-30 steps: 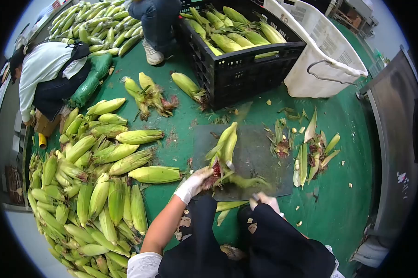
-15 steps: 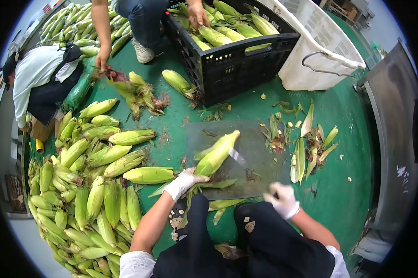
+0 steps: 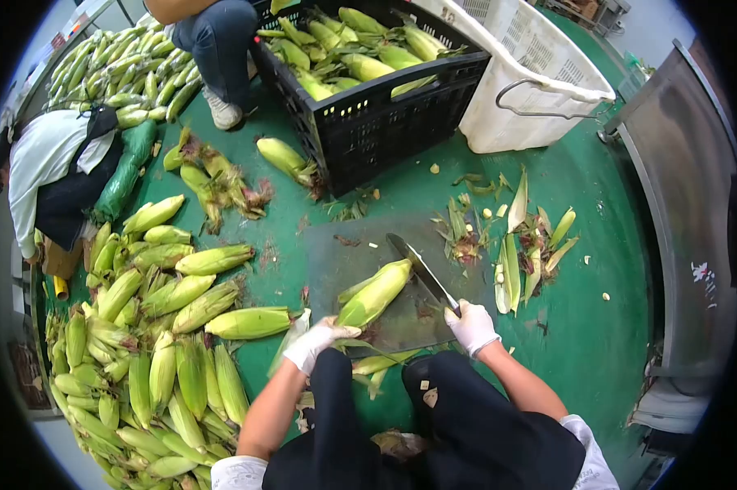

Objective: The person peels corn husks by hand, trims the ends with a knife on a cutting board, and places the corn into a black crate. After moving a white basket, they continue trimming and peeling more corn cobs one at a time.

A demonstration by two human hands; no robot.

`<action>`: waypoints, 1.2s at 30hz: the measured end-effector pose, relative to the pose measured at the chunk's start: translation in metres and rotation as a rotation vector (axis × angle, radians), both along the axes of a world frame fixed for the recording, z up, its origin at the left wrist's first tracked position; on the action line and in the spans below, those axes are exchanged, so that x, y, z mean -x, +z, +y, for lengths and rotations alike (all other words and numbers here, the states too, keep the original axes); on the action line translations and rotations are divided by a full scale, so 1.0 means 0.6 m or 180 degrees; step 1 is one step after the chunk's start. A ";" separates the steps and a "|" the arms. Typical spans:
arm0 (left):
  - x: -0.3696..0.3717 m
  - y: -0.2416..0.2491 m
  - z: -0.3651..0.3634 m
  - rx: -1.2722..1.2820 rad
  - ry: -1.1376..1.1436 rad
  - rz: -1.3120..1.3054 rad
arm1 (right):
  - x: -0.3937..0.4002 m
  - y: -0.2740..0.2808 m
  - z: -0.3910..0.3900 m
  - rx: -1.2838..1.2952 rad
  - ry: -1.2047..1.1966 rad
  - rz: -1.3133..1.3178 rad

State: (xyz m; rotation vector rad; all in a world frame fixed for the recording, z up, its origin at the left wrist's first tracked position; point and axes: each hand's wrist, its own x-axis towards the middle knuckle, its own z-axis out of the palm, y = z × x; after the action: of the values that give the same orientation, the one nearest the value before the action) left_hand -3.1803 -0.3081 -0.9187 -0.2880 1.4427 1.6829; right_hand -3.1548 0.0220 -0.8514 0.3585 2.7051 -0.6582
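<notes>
My gloved left hand is closed around the lower end of an ear of corn, which points up and right over a dark cutting board. In my gloved right hand is the handle of a knife. Its blade slants up and left, beside the tip of the ear; whether it touches is hard to tell. A small pale piece lies on the board above the ear. Several husk scraps are by the board's right edge.
A big heap of unhusked corn spreads on my left. Ahead stand a black crate of corn and a white basket. Another person is behind the crate; a second person bends at far left. A metal panel rises at right.
The knife, blurred before, now shows clearly at the ear's tip. A small pale piece has appeared on the board. The other person's hands have left the husk pile and the crate's corn.
</notes>
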 end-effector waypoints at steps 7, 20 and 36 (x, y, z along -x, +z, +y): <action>-0.051 -0.127 0.095 -0.1263 0.0665 -0.0806 | 0.051 -0.011 0.036 -0.0816 0.0268 0.0265; -0.053 0.107 0.090 -0.0635 0.0941 -0.1073 | 0.018 0.033 0.033 0.0495 -0.0401 0.0727; -0.123 -0.063 0.067 -0.1647 0.0830 -0.0925 | -0.004 -0.050 0.046 -0.0732 0.0151 0.0240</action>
State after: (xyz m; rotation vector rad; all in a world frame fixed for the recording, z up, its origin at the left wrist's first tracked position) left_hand -3.1067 -0.2676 -0.9567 -0.4210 0.7465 2.0579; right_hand -3.1526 0.0496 -0.8815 0.3297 2.8592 -0.3541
